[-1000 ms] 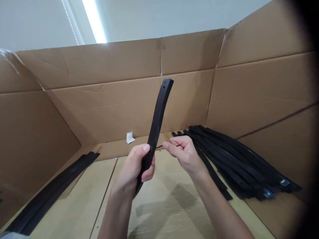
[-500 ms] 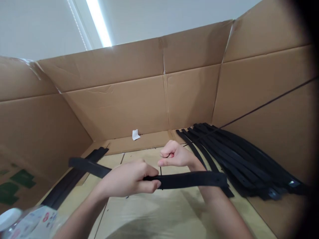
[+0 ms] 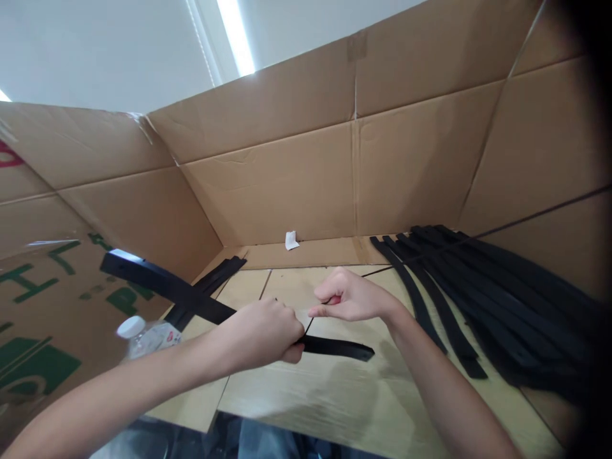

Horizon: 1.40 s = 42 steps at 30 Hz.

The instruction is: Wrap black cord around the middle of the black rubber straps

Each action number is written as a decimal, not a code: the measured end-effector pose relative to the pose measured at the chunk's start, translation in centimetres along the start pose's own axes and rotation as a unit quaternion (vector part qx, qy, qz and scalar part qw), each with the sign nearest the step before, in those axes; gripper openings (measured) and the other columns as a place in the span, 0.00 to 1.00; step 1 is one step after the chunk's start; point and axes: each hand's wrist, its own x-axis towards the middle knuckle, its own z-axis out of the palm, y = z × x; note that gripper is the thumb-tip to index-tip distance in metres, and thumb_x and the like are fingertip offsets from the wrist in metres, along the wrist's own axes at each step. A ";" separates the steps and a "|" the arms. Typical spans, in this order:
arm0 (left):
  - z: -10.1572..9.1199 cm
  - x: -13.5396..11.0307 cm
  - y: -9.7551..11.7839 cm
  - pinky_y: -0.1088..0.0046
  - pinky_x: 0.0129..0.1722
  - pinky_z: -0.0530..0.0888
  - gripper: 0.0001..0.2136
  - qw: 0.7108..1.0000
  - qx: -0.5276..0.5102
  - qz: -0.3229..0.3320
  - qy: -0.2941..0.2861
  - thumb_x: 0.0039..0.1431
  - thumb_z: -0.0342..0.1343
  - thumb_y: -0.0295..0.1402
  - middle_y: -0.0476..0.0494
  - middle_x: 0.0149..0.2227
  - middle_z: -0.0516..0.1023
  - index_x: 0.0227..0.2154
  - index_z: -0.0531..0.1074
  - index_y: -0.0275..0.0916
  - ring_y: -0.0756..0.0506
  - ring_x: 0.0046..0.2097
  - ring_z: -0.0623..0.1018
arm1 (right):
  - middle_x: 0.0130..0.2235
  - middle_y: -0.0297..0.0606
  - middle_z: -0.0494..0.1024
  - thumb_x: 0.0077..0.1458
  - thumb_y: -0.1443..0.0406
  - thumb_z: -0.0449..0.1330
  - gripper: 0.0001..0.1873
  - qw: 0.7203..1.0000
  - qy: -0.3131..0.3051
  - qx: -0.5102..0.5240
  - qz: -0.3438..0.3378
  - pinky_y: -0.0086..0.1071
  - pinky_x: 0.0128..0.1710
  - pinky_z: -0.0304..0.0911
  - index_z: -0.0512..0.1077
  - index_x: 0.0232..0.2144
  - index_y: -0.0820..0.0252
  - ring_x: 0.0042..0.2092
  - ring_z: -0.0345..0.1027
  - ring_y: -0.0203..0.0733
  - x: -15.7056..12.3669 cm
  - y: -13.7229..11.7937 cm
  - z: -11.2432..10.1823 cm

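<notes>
Strip of flat, black, gently curved material (image 3: 157,278) slants from upper left to lower right, its middle inside the left hand (image 3: 268,328), which is closed around it. A shorter length shows past those fingers, ending below the right hand (image 3: 347,298). That hand, thumb and forefinger pinched on a thin dark cord (image 3: 310,324), sits above and rightward of the left, apart from the strip. Between the hands the cord spans a small gap, slanting across the strip's long axis; whether it circles the strip is hidden. Farther out, overlapping black strips (image 3: 502,293) lie at right, a smaller black stack (image 3: 224,273) at left behind the held strip, near a clear white-capped bottle (image 3: 148,338); a white paper scrap (image 3: 291,241) rests by the back brown cardboard wall (image 3: 268,185).
</notes>
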 end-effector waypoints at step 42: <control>-0.8 10.5 -0.2 0.82 0.14 0.54 0.21 0.510 -0.794 0.047 0.327 0.59 0.49 0.49 0.53 0.12 0.60 0.22 0.57 0.35 0.56 0.14 0.58 | 0.17 0.27 0.46 0.56 0.72 0.57 0.26 0.821 0.527 -0.214 0.037 0.26 0.19 0.40 0.44 0.17 0.63 0.20 0.39 0.25 0.6 -2.7 -0.6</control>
